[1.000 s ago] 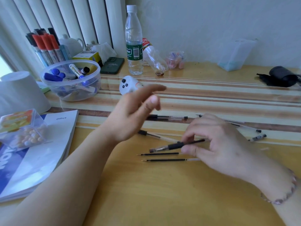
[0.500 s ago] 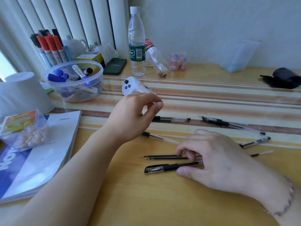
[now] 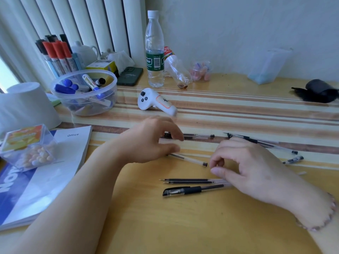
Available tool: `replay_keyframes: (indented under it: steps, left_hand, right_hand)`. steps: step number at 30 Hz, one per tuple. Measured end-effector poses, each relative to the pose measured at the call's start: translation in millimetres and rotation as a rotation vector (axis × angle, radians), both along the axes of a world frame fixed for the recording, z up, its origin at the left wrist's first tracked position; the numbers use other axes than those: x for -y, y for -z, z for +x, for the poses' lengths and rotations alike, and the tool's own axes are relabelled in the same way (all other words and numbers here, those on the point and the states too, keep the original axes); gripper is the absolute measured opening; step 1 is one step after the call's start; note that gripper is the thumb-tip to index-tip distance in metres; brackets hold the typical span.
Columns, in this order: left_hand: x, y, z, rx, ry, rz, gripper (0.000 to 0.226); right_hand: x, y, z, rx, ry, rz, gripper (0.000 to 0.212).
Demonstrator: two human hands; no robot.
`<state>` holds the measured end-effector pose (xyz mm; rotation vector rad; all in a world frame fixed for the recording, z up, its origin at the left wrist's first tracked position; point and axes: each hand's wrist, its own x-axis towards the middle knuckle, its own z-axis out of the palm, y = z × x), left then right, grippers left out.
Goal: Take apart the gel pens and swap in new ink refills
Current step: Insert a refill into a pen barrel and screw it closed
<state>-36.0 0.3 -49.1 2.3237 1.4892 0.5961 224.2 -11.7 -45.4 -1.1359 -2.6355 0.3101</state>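
Starting at the left edge of the desk (image 3: pixel 183 226), a book (image 3: pixel 55 171) lies under a clear candy box (image 3: pixel 27 145), and behind them stands a bowl of markers (image 3: pixel 86 92); these look like bystanders to the job. Near the middle, the left hand (image 3: pixel 146 142) reaches over a transparent pen barrel (image 3: pixel 190 159), with thumb and fingers half curled and apart. It holds nothing that I can see, so I judge it is about to pick up this barrel. Just behind it a second gel pen (image 3: pixel 198 136) lies on the brown stripe. Toward the near edge, two thin refills (image 3: pixel 185 180) lie side by side, and next to them a capped pen (image 3: pixel 190 190), probably grouped there to stay within easy reach. The right hand (image 3: pixel 256 169) hovers over their right ends, fingers loosely bent, gripping nothing visible. Further right, more pens (image 3: pixel 264 143) wait near the striped band.
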Motion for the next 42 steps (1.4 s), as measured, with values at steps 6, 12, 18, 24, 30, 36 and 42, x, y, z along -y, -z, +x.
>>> replay_keyframes:
  steps: [6, 12, 18, 24, 30, 36, 42]
  left_hand:
    - [2.8, 0.3, -0.1, -0.114, 0.003, -0.093, 0.018]
    - [4.4, -0.1, 6.2, -0.122, 0.014, -0.053, 0.004]
    - [12.7, 3.6, 35.1, 0.038, 0.117, 0.091, 0.007]
    - [9.6, 2.3, 36.2, 0.132, 0.116, 0.197, 0.017]
    - [13.0, 8.0, 41.9, 0.048, 0.096, 0.132, 0.023]
    - [11.3, 3.9, 37.1, 0.126, 0.093, 0.089, 0.022]
    - [9.9, 4.4, 31.0, 0.107, 0.0, 0.181, 0.025]
  right_hand:
    - [-5.3, -2.7, 8.4, 0.008, 0.032, -0.011, 0.018]
    - [-6.0, 5.9, 0.9, -0.198, 0.093, 0.129, 0.029]
    - [-2.9, 11.1, -12.2, -0.049, 0.086, 0.301, 0.038]
    - [-10.8, 2.2, 9.6, -0.348, 0.17, 0.041, 0.039]
    - [-11.1, 1.1, 7.3, -0.368, 0.167, 0.026, 0.044]
    - [-12.7, 1.9, 7.6, -0.414, 0.101, 0.108, 0.036]
    - [-17.7, 1.9, 13.9, -0.432, 0.147, 0.107, 0.038]
